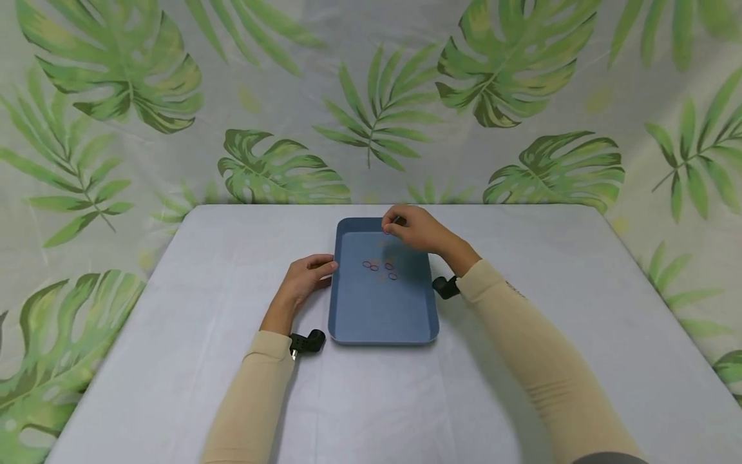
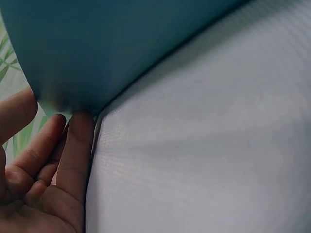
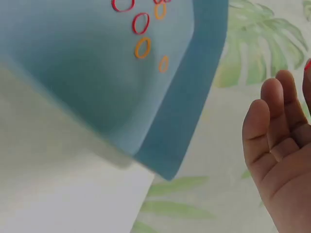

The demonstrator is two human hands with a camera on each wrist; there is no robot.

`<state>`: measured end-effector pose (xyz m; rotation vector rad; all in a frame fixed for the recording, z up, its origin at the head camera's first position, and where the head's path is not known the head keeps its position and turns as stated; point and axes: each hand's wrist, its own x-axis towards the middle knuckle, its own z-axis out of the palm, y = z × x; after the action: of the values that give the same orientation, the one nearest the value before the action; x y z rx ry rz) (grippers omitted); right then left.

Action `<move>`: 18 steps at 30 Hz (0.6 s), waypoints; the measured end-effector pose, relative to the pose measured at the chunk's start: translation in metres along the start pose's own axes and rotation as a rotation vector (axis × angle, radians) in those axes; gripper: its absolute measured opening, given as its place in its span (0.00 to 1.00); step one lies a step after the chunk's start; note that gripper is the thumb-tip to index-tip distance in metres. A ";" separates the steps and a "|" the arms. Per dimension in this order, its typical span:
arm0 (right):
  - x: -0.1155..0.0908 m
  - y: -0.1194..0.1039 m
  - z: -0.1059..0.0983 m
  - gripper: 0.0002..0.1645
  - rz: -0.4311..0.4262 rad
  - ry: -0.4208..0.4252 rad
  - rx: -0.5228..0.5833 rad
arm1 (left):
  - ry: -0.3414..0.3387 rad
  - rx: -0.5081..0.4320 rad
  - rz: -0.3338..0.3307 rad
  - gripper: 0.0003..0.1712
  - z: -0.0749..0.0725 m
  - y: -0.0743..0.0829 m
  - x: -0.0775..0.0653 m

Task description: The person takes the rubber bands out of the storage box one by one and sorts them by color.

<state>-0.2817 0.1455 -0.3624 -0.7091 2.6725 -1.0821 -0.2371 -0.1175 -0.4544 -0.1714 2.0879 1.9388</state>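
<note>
A blue rectangular tray [image 1: 382, 319] lies on the white-covered table. Several small rubber bands are scattered inside it, red ones [image 3: 141, 23] and orange ones [image 3: 142, 48] in the right wrist view. Above the tray's far right part, my right hand [image 1: 418, 229] pinches a small red band [image 3: 308, 65] between thumb and index finger; only a bit of it shows at the frame edge. My left hand [image 1: 305, 278] is at the tray's left side, its fingertips [image 2: 81, 121] against the outer wall and the thumb at the rim.
The white tablecloth [image 1: 203, 309] surrounds the tray on all sides. Behind the table hangs a leaf-print cloth [image 1: 377, 116]. A black wrist camera [image 1: 310, 341] sits beside the left sleeve, another wrist camera [image 1: 445, 287] beside the right one.
</note>
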 end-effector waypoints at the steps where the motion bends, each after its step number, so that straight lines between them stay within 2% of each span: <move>1: -0.002 0.001 -0.003 0.09 0.003 0.003 0.014 | -0.001 0.002 -0.001 0.26 0.001 0.001 0.001; 6: -0.011 0.011 -0.019 0.12 0.023 0.024 0.120 | -0.003 0.005 0.000 0.26 0.002 0.001 0.000; 11: -0.021 0.029 -0.036 0.15 0.083 0.061 0.229 | -0.017 0.001 0.000 0.26 0.002 0.000 -0.001; 18: -0.029 0.051 -0.047 0.15 0.115 0.072 0.242 | -0.003 0.007 0.000 0.25 0.002 0.001 -0.001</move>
<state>-0.2902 0.2208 -0.3641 -0.4749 2.5420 -1.3914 -0.2360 -0.1155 -0.4531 -0.1673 2.0924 1.9308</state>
